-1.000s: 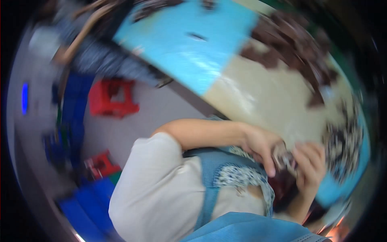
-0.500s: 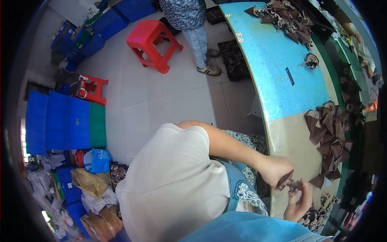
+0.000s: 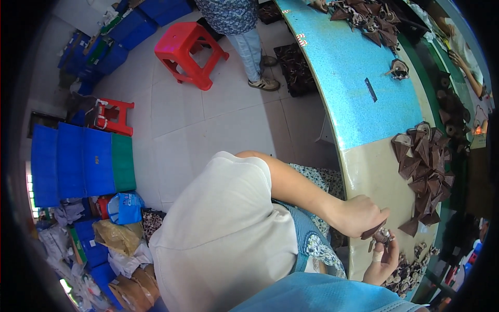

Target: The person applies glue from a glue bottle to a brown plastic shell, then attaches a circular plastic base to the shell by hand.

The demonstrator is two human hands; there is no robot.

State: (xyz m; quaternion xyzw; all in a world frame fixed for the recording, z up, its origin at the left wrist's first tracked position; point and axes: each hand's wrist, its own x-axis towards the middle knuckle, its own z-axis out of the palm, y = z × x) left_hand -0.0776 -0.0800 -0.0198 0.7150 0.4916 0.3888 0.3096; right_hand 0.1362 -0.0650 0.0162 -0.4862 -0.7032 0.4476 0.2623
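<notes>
My left hand (image 3: pixel 358 216) is closed on a dark brown, pointed, roof-like piece (image 3: pixel 373 230), held over the near part of the table. Just beside it, my right hand (image 3: pixel 382 264), with a pale strip round one finger, pinches a small brown figure-like piece (image 3: pixel 382 236). The two pieces are close together; whether they touch I cannot tell. To the right of my hands lies a heap of brown pointed pieces (image 3: pixel 426 179). Next to my right hand spreads a pile of small brown-and-cream round pieces (image 3: pixel 403 275), partly hidden by that hand.
The long table (image 3: pixel 371 182) has a blue sheet (image 3: pixel 369 104) on its far part, with more brown pieces (image 3: pixel 369 21). Beyond its right edge runs a green strip holding dark pieces. A person (image 3: pixel 244 41) stands by a red stool (image 3: pixel 189 54). Blue boxes (image 3: pixel 86 158) line the left.
My left hand has turned slightly, and its fingers now reach over the pointed piece. The small figure-like piece shows more plainly in my right fingertips. The whole view has shifted a little.
</notes>
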